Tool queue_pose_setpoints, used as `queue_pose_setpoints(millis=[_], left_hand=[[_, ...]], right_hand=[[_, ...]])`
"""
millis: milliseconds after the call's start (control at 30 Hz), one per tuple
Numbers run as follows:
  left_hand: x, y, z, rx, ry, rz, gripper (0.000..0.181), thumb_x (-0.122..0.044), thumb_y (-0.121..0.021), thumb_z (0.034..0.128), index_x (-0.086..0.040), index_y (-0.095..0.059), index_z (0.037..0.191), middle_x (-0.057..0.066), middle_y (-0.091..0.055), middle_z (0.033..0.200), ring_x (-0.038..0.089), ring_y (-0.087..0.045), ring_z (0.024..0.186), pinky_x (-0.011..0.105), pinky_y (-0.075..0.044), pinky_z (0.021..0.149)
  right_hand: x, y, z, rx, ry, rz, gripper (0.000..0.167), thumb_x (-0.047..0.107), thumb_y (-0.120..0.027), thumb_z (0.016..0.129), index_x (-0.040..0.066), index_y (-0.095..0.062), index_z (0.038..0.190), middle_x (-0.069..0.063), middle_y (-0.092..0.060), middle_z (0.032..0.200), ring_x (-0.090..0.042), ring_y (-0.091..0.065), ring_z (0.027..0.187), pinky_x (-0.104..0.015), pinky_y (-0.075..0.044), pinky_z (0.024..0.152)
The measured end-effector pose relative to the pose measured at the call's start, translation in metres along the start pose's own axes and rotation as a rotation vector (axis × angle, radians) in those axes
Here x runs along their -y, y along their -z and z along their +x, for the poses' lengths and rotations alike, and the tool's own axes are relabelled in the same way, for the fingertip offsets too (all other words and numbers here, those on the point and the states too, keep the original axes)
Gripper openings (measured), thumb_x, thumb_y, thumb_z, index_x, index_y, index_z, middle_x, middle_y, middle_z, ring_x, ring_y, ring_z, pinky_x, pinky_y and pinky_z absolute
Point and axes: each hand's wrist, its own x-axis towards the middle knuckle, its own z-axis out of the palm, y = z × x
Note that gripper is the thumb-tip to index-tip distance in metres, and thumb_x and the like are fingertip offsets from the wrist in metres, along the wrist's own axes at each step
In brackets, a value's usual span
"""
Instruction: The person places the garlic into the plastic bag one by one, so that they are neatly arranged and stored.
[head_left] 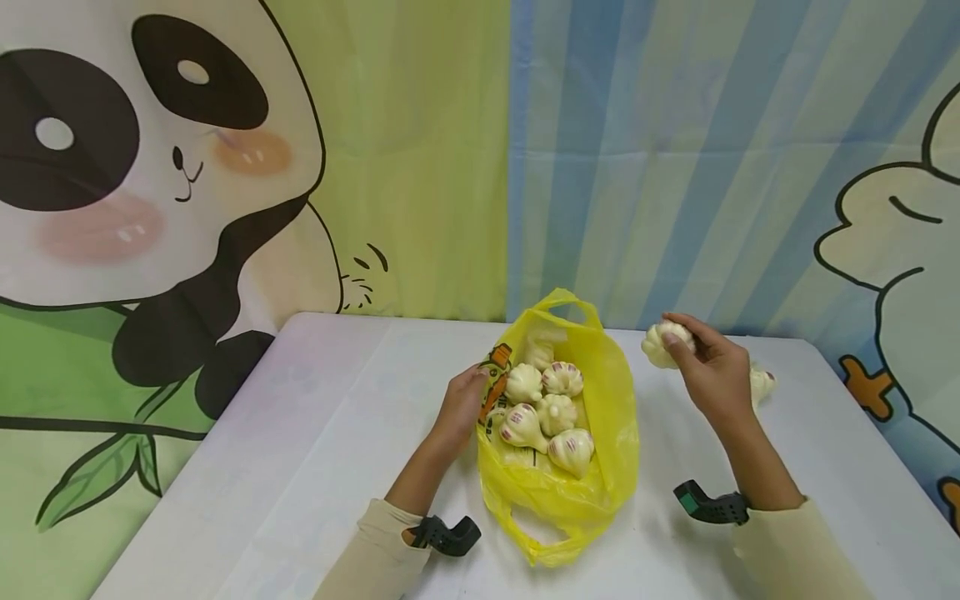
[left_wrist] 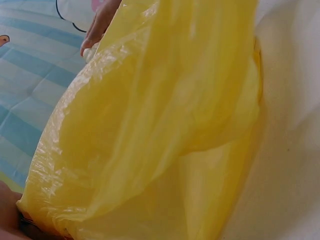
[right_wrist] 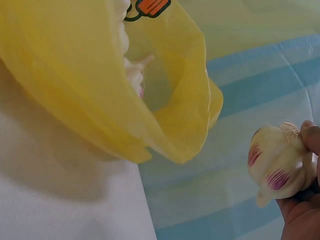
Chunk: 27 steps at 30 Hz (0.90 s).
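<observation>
A yellow plastic bag (head_left: 611,417) lies open on the table with several white garlic bulbs (head_left: 557,414) inside, some streaked purple. My left hand (head_left: 459,408) grips the bag's left edge beside a printed orange figure; in the left wrist view the yellow plastic (left_wrist: 145,120) hides most of that hand. Right of the bag, my right hand (head_left: 712,367) holds one garlic bulb (head_left: 666,344) up above the table between thumb and fingers. The right wrist view shows this bulb (right_wrist: 280,162) closely, with purple streaks and root hairs.
Another garlic bulb (head_left: 761,383) lies on the white table (head_left: 322,467), partly behind my right wrist. A printed curtain (head_left: 420,150) with a panda and blue stripes hangs behind the table. Bag handles stick out at the far and near ends.
</observation>
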Motion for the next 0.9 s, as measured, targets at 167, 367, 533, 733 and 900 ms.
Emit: queue_pose_setpoints(millis=[167,367,533,733,900], left_hand=[[-0.002,-0.001,-0.001,0.001,-0.009,0.012,0.043,-0.016,-0.033,0.1063,0.009,-0.046,0.139,0.031,-0.054,0.127,0.045,-0.05,0.118,0.05,-0.041,0.101],[-0.002,0.0,0.0,0.003,-0.015,0.016,0.043,-0.016,-0.032,0.1067,0.009,-0.045,0.139,0.029,-0.052,0.13,0.042,-0.049,0.121,0.05,-0.039,0.103],[-0.002,0.001,0.0,0.012,-0.02,0.009,0.043,-0.016,-0.032,0.1069,0.009,-0.043,0.14,0.028,-0.051,0.133,0.042,-0.047,0.123,0.05,-0.038,0.103],[-0.001,0.001,-0.001,0.022,-0.014,0.006,0.044,-0.016,-0.031,0.1071,0.009,-0.042,0.142,0.028,-0.051,0.134,0.043,-0.047,0.124,0.051,-0.038,0.104],[0.007,0.003,0.006,0.029,-0.016,0.004,0.044,-0.016,-0.03,0.1072,0.009,-0.041,0.141,0.03,-0.052,0.131,0.044,-0.049,0.122,0.053,-0.039,0.102]], right_hand=[[-0.012,-0.006,0.004,0.003,0.006,0.023,0.032,0.0,-0.062,0.094,-0.003,-0.063,0.125,-0.019,-0.064,0.119,0.001,-0.062,0.092,-0.012,-0.05,0.076],[0.013,-0.014,0.006,0.029,0.028,0.077,0.031,0.0,-0.06,0.095,-0.006,-0.062,0.125,-0.023,-0.063,0.12,-0.002,-0.063,0.094,-0.013,-0.05,0.078],[0.019,-0.022,0.007,0.042,0.065,0.094,0.03,-0.002,-0.06,0.094,-0.009,-0.062,0.124,-0.026,-0.062,0.119,-0.001,-0.063,0.095,-0.014,-0.05,0.079],[0.019,-0.031,0.007,0.085,0.084,0.142,0.029,0.0,-0.06,0.095,-0.009,-0.062,0.123,-0.028,-0.062,0.119,-0.005,-0.064,0.092,-0.015,-0.051,0.077],[0.011,-0.039,0.008,0.152,0.114,0.189,0.03,-0.006,-0.058,0.095,-0.01,-0.06,0.124,-0.027,-0.061,0.121,-0.004,-0.063,0.097,-0.017,-0.052,0.079]])
